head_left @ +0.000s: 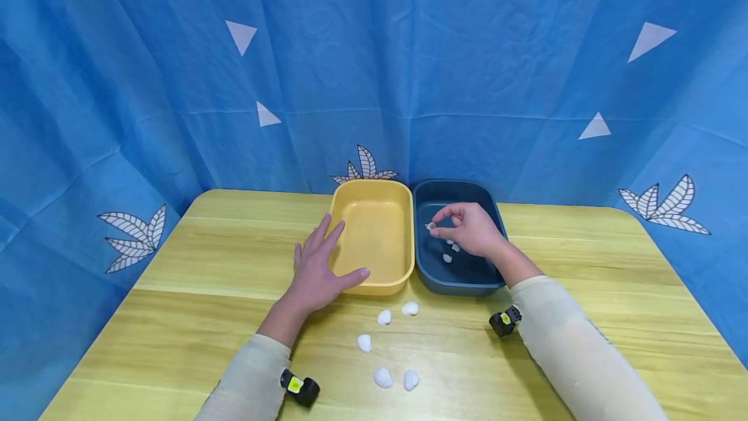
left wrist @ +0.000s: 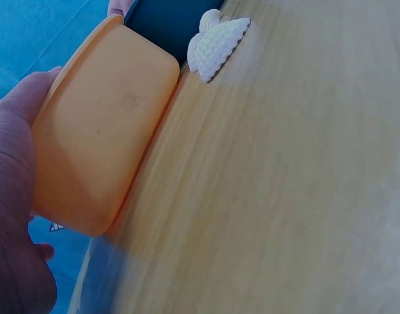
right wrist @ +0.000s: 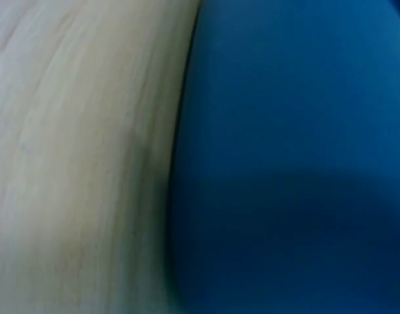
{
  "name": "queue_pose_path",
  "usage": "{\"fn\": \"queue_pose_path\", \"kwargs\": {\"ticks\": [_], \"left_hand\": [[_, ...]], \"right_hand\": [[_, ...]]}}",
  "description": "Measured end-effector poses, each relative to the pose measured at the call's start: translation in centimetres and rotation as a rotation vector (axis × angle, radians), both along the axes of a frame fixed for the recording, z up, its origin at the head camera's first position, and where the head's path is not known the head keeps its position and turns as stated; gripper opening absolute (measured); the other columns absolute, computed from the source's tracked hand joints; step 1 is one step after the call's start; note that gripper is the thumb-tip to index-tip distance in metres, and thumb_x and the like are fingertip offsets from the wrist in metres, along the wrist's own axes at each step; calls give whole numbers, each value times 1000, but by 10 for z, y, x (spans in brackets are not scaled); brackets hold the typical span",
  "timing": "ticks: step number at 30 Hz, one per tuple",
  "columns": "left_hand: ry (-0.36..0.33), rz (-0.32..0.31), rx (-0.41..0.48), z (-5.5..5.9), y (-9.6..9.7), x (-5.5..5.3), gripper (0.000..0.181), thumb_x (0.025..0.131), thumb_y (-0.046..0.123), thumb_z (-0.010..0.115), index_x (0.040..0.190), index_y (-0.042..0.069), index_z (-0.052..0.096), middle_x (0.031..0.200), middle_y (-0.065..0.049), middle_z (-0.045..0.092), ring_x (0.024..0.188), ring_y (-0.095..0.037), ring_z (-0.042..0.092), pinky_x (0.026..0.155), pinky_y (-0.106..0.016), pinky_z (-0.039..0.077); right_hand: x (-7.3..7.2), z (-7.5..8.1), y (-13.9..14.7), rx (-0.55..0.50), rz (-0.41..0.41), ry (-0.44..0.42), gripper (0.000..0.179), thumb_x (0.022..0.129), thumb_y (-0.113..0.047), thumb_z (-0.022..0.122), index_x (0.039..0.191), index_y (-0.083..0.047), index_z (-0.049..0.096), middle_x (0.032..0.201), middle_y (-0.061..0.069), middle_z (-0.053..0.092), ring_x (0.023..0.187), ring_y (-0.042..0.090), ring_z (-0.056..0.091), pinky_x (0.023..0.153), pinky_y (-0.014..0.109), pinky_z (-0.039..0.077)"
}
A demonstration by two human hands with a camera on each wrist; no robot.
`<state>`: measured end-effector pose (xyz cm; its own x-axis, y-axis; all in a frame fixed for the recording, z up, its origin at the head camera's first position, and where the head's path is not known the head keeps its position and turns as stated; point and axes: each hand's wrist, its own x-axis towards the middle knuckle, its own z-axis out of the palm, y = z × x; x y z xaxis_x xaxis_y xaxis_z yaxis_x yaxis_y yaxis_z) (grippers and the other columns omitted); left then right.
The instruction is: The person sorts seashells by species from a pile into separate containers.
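My right hand [head_left: 472, 231] reaches into the dark blue bin [head_left: 461, 288], thumb and index finger pinching a small pale shell [head_left: 431, 226] over its floor. Just below the fingertips, several small shells [head_left: 447, 258] lie in that bin. With fingers spread, my left hand [head_left: 318, 271] rests at the left and front rim of the yellow bin [head_left: 374, 288], whose inside shows bare. Its thumb lies along the front rim. The left wrist view shows this hand [left wrist: 16, 144] against the bin's outer wall [left wrist: 108, 124]. In the right wrist view the blue bin's wall [right wrist: 285, 131] hides the right hand.
The two bins stand side by side at the back of the wooden table [head_left: 234, 239]. Several white shells [head_left: 383, 378] lie scattered in front of them; ribbed ones [left wrist: 219, 46] show in the left wrist view. A blue patterned curtain [head_left: 467, 70] hangs behind the table.
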<state>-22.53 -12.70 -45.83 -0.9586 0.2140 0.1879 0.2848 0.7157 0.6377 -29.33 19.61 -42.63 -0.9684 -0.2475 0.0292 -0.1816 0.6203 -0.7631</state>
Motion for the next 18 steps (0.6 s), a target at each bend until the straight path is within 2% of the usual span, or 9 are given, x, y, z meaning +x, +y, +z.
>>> {"fn": "queue_pose_path", "kwargs": {"ticks": [10, 14, 18], "left_hand": [[6, -5, -1, -1, 1, 1, 101, 79, 68, 70, 159, 21, 30, 167, -1, 6, 149, -35, 12, 110, -68, -4], [1, -2, -6, -1, 0, 0, 101, 79, 69, 69, 159, 22, 29, 167, 0, 6, 149, -35, 11, 111, -67, -4], [-4, 4, -12, 0, 0, 0, 101, 79, 68, 70, 159, 21, 30, 167, 1, 5, 149, -35, 11, 111, -67, -3]], "right_hand": [[1, 3, 3, -31, -3, 10, 27, 88, -20, 80, 109, -5, 74, 53, 0, 30, 45, 22, 35, 51, 35, 34], [8, 10, 2, -66, -7, 3, 29, 88, -23, 80, 110, -6, 74, 54, 1, 30, 44, 23, 36, 50, 35, 36], [22, 18, -2, -98, 18, 11, 30, 88, -26, 80, 110, -7, 73, 54, 0, 29, 43, 23, 35, 49, 35, 36]]}}
